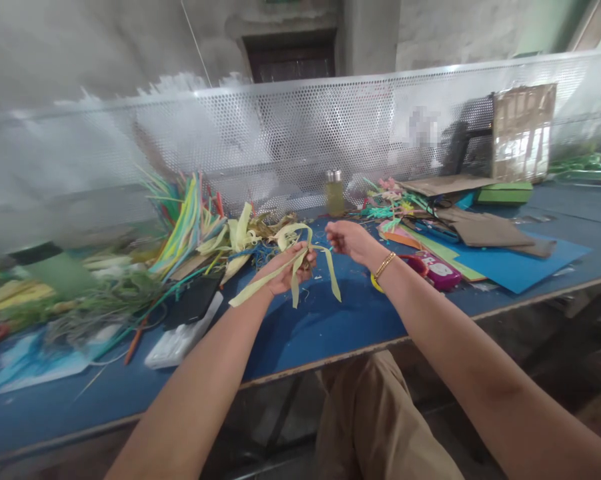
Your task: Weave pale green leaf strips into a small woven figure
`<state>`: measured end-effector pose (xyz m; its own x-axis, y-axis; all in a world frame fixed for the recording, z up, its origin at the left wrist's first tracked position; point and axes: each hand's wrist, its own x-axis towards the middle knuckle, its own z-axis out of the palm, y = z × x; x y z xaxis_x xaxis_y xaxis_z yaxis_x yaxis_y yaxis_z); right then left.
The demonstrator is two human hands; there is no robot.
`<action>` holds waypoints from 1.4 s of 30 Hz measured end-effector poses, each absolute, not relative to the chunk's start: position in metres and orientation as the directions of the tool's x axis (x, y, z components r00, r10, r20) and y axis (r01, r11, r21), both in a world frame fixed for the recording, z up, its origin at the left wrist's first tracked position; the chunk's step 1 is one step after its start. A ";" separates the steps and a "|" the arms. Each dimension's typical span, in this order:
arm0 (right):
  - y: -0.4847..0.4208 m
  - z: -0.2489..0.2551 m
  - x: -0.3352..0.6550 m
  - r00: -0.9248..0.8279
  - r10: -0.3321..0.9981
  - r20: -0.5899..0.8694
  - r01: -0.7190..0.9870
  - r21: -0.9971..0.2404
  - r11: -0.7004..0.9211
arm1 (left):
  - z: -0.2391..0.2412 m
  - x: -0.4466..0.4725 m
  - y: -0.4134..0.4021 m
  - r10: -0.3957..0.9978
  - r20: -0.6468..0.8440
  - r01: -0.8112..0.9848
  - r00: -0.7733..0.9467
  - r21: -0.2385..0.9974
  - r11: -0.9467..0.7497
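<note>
My left hand (289, 268) is closed around a bunch of pale yellow-green paper strips (300, 263), which loop upward and trail down over the blue table top (320, 327). Just to its right, my right hand (347, 239) has its fingers pinched together near the top loop of those strips; what the fingertips hold is too small to make out. A gold bangle (384, 265) sits on my right wrist. Both forearms reach in from the bottom of the view, above my lap.
A heap of coloured strips and straws (190, 220) lies at the left. A small bottle of yellow liquid (335, 192) stands by the perforated metal screen (290, 133). Brown card, blue paper (520, 263), a green box (504, 193) and a pink item (440, 272) lie right.
</note>
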<state>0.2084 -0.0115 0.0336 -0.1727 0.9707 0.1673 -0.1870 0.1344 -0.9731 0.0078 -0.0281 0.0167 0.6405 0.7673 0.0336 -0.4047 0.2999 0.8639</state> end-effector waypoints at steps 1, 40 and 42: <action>-0.012 0.031 0.206 -0.197 0.970 0.143 -0.103 -0.987 0.125 | 0.016 0.008 -0.027 0.786 0.036 -0.410 0.617 0.867 0.282; -0.015 0.022 0.190 -0.199 0.927 0.318 0.039 -0.943 0.332 | 0.010 0.021 -0.026 0.953 0.077 -0.236 0.292 0.972 -0.006; -0.015 0.022 0.190 -0.173 0.932 0.319 0.005 -0.946 0.325 | 0.009 0.020 -0.025 0.959 0.057 -0.233 0.278 0.972 0.010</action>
<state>0.1896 -0.0149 0.0220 -0.1734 0.9317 0.3192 0.0052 0.3250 -0.9457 0.0199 -0.0247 0.0093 0.2782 0.9588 0.0566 -0.2328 0.0101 0.9725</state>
